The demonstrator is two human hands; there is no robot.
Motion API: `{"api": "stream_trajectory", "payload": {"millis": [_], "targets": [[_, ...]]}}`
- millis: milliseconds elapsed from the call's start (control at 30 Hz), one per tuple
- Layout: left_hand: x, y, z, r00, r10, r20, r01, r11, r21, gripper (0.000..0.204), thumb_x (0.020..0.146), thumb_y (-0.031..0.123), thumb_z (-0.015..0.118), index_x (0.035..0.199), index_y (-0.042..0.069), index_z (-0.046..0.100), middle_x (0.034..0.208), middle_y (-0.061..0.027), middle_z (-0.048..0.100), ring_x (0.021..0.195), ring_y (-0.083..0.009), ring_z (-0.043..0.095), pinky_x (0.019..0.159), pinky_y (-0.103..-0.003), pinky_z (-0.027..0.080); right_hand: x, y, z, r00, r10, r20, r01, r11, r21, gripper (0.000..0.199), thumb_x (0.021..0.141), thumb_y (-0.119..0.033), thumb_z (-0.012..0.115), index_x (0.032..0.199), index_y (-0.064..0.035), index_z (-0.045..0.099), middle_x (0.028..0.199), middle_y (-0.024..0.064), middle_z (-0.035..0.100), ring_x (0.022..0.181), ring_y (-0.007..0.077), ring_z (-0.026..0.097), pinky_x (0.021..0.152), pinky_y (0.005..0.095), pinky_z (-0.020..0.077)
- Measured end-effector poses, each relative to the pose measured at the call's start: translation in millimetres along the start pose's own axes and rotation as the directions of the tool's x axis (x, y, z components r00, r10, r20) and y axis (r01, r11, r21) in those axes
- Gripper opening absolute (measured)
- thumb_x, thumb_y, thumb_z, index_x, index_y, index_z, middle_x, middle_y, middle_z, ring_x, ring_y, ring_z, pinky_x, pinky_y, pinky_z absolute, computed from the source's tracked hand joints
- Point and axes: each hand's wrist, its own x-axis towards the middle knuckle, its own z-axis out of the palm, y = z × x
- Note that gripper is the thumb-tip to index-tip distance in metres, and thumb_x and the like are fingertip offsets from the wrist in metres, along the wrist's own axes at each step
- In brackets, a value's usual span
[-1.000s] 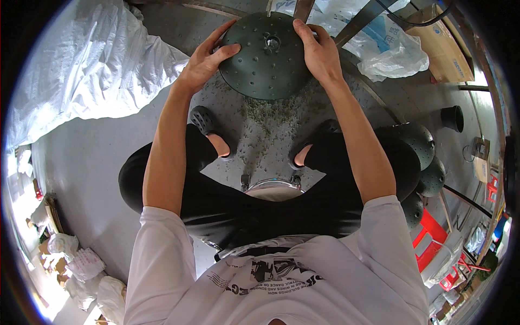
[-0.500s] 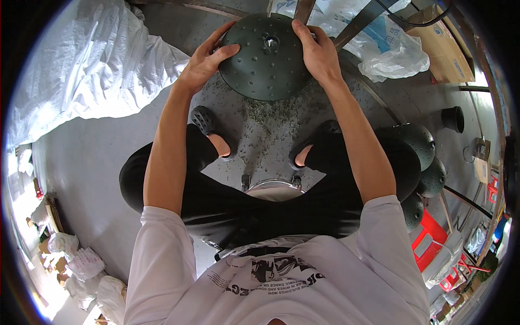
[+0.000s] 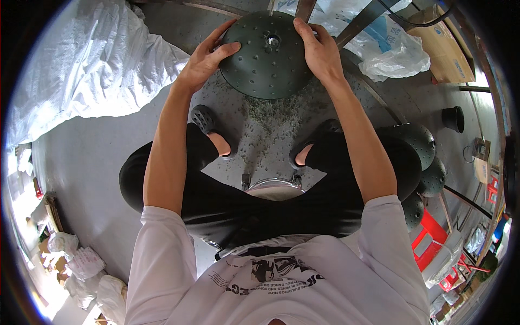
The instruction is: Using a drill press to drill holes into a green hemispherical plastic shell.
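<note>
A dark green dome (image 3: 266, 67), dotted with small dimples and pierced by one larger hole near its middle, is held out in front of me above the floor. My left hand (image 3: 208, 58) grips its left edge, thumb on the dimpled face and fingers curled behind the rim. On the opposite side, my right hand (image 3: 320, 50) is closed on the right edge, with its thumb near the top; some of its fingers are hidden. Green crumbs (image 3: 271, 116) lie scattered over the grey floor beneath the dome.
Similar green domes (image 3: 416, 143) are piled beside my right knee, next to a red plastic stool (image 3: 429, 238). A big white sack (image 3: 92, 65) lies at the far left. Clear plastic bags (image 3: 392, 54) and a cardboard box (image 3: 441, 46) are far right, a black pot (image 3: 453, 119) nearer.
Both hands keep their hold on the dome. It has shifted very slightly to the right and away from me.
</note>
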Motion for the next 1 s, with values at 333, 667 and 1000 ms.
{"api": "stream_trajectory", "payload": {"millis": [333,667,1000], "targets": [[-0.4,2.1,2.7,0.999,0.007,-0.053,-0.009,0.999,-0.041,0.089,0.082,0.048,0.077,0.155,0.009,0.044,0.138,-0.0161,0.058,0.127,-0.0263,0.054,0.110,-0.037,0.038,-2.2,-1.8,-0.9,1.000,0.007,0.015,-0.007,1.000,0.006,0.095,0.085,-0.077,0.057,0.130,0.0067,0.060,0.117,0.0287,0.069,0.116,0.0404,0.065,0.103,0.0433,0.0467],[0.4,-2.8,0.8,0.997,0.050,-0.059,-0.051,0.998,-0.029,0.088,0.083,0.049,0.077,0.154,0.009,0.044,0.136,-0.0178,0.058,0.126,-0.0271,0.055,0.110,-0.038,0.038,-2.2,-3.1,-0.5,1.000,0.015,0.000,-0.015,1.000,-0.008,0.081,0.092,-0.067,0.059,0.127,0.0051,0.064,0.116,0.0231,0.069,0.113,0.0301,0.064,0.102,0.0360,0.0448],[0.8,-6.3,-1.8,0.995,0.087,-0.053,-0.087,0.996,-0.008,0.086,0.088,0.056,0.076,0.153,0.009,0.046,0.133,-0.0172,0.060,0.124,-0.0261,0.055,0.109,-0.037,0.040,-3.3,-4.3,1.4,1.000,0.008,0.008,-0.009,0.994,0.104,0.079,0.093,-0.064,0.059,0.126,0.0074,0.064,0.119,0.0197,0.070,0.116,0.0260,0.063,0.104,0.0340,0.0434]]}}
